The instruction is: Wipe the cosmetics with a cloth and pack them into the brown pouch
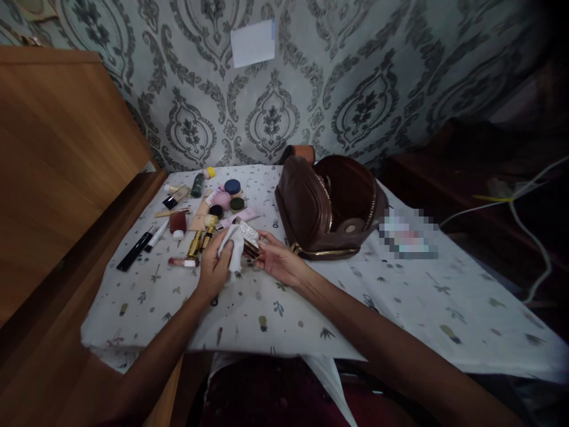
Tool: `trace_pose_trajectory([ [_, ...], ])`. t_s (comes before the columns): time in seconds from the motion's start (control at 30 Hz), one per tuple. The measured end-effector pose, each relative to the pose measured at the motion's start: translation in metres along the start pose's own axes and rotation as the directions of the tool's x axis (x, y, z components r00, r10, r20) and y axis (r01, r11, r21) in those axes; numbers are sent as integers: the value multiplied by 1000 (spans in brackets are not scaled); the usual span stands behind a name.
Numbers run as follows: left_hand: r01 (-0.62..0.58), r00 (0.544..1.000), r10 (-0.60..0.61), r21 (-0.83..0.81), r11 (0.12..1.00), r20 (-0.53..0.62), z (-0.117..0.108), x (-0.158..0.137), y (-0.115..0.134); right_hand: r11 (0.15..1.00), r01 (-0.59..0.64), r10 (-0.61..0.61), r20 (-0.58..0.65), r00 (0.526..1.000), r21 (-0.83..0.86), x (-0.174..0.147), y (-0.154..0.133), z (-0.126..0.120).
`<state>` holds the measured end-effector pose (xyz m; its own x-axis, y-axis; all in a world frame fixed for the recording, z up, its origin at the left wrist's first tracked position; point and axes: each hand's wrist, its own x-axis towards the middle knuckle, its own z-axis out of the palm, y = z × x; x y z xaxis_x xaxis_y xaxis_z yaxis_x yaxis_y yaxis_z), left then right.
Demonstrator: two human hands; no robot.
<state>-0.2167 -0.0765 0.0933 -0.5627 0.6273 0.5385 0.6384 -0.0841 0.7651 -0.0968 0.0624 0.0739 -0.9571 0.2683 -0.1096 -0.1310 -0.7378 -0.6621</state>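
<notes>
My left hand [214, 264] is closed on a white wipe [232, 249], the thumb pressed over it. The cloth lies against the left side of a glittery silver makeup case [249, 233] with a dark, gold-trimmed edge. My right hand [281, 260] grips that case from the right with its fingertips. Both hands are just above the table, in front of the cosmetics. Close to my left hand lie a gold tube [194, 244] and a lip gloss [183, 262]. A pink tube [240, 217] lies just behind the case.
An open brown leather bag [306, 207] stands right of my hands. Small jars [232, 187], a red-brown bottle [178, 223] and a black tube [136, 249] lie to the left on the patterned tablecloth [284, 332]. A wooden cabinet [57, 148] borders the left; a white cable [480, 204] hangs right.
</notes>
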Motion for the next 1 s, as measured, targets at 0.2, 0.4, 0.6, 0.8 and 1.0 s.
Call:
trace_pose_trajectory([
  [0.2, 32, 997, -28, -54, 998, 76, 1, 3, 3, 999, 33, -35, -52, 998, -31, 4, 4, -5],
  [0.4, 105, 981, -98, -32, 994, 169, 8, 0, 3, 996, 85, -83, -122, 989, 5, 7, 7, -6],
  [0.6, 134, 976, -139, 38, 990, 170, 10, -3, 2, 994, 107, -112, -157, 981, -37, 8, 10, -7],
  [0.8, 35, 995, -44, 90, 995, 91, 2, -1, 3, 979, 102, -118, -80, 990, -176, 4, 13, -1],
  [1.0, 90, 994, -88, -37, 995, 67, 0, 2, 7, 974, 29, -33, -15, 999, -223, 1, 12, 6],
])
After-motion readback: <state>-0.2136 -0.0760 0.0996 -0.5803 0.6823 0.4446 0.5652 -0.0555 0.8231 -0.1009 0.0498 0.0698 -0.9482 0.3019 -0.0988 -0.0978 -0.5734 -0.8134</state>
